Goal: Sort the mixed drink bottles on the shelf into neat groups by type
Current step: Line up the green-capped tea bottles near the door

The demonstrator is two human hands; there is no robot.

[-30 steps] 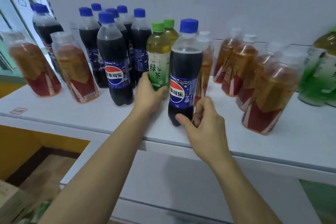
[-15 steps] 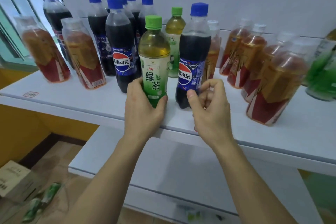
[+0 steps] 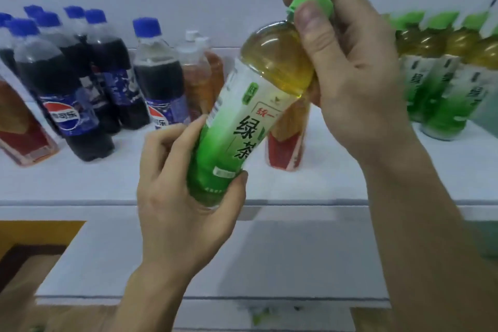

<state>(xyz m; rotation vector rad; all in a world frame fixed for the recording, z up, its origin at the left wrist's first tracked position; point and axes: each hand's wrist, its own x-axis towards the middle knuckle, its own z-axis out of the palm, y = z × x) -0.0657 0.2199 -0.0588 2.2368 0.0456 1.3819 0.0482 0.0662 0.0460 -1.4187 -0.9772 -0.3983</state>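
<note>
Both hands grasp the green tea (image 3: pixel 244 127), tilted above the shelf (image 3: pixel 336 183): left hand (image 3: pixel 186 197) at its base, right hand (image 3: pixel 347 73) round the cap. Best carried rightward and stood upright among the green bottles (image 3: pixel 442 83).

Seven cola bottles (image 3: pixel 64 105), five green tea bottles (image 3: pixel 250 105), about four amber tea bottles (image 3: pixel 285 140).

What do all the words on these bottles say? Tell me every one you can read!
"统一" in red: tea bottle held in both hands.
"绿茶" in big dark letters: same label.
Small green tag above and fine print near its base: too blurred.
"百事可乐", only partly legible, by the round logo: front cola bottle.
Second cola bottle: half hidden, blurred.
Green bottles at right: blurred.
Red-labelled bottles: nothing readable.
</note>
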